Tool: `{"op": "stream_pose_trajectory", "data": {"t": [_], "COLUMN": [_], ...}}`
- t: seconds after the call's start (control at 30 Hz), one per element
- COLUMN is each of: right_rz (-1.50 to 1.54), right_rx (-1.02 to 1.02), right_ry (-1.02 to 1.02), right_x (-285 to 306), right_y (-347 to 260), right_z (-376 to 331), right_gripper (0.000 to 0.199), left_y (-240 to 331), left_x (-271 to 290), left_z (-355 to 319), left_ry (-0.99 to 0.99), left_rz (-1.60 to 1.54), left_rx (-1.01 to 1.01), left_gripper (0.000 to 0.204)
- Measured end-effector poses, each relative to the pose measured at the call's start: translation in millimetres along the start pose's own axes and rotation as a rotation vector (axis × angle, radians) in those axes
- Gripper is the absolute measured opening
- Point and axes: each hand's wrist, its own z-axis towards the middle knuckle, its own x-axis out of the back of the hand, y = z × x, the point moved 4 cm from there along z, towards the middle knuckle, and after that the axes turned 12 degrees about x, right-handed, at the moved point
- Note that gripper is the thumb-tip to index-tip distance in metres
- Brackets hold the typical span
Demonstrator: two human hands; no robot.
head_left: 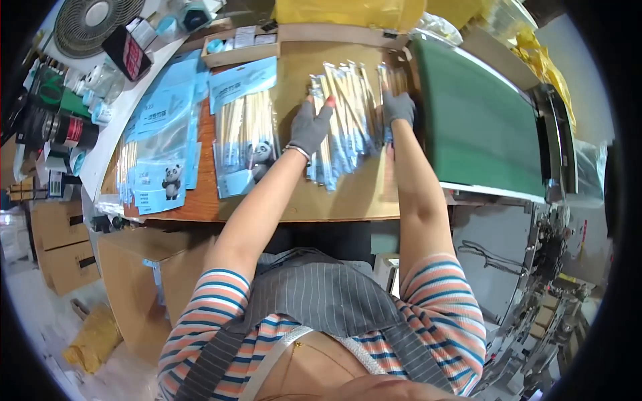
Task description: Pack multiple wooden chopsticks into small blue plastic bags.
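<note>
A loose pile of wrapped chopsticks [344,123], pale wood with blue-printed clear sleeves, lies on the brown work surface [294,200]. At its left edge is my left hand [311,127] in a grey fingertip-less glove, thumb and forefinger apart, touching the nearest chopsticks. My right hand [399,109], gloved alike, closes around a smaller bunch of wrapped chopsticks [396,77] to the right of the pile; its far fingers are partly hidden. Left of the pile lies a blue-and-clear pouch [246,127] with a panda picture, filled with chopsticks.
More blue panda pouches [164,134] are stacked further left. Behind the filled pouch is a small open box [241,47]. A green conveyor belt [485,120] borders the work surface on the right. At the far left are a fan [93,23], a phone [127,53] and bottles. Below stands a cardboard box [144,281].
</note>
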Motion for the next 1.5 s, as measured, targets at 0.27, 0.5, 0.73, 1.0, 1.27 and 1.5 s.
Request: {"op": "stream_pose_trajectory", "data": {"t": [0.27, 0.5, 0.73, 1.0, 1.27, 1.5], "right_rz": [0.970, 1.143, 1.003, 0.881, 1.165, 1.162], "right_rx": [0.070, 0.662, 0.770, 0.511, 0.316, 0.255], "right_ry": [-0.643, -0.462, -0.369, -1.035, -1.090, -1.044], "right_x": [-99, 10, 20, 11, -31, -39], "right_y": [-25, -106, -106, -122, -105, -106], "right_z": [-76, -139, -195, -273, -290, -297], "right_gripper": [0.034, 0.060, 0.079, 0.049, 0.027, 0.026], "left_y": [8, 103, 58, 7, -88, -134], "left_x": [6, 70, 64, 85, 339, 430], "left_z": [-6, -61, -90, -205, -154, -112], "left_ry": [-0.408, -0.430, -0.542, -0.955, 0.396, 0.325], "left_rz": [-0.710, -0.346, -0.148, -1.050, 0.980, 1.295], "left_rx": [0.272, -0.435, -0.396, 0.259, -0.425, -0.635], "left_gripper": [0.039, 0.110, 0.095, 0.041, 0.028, 0.014]}}
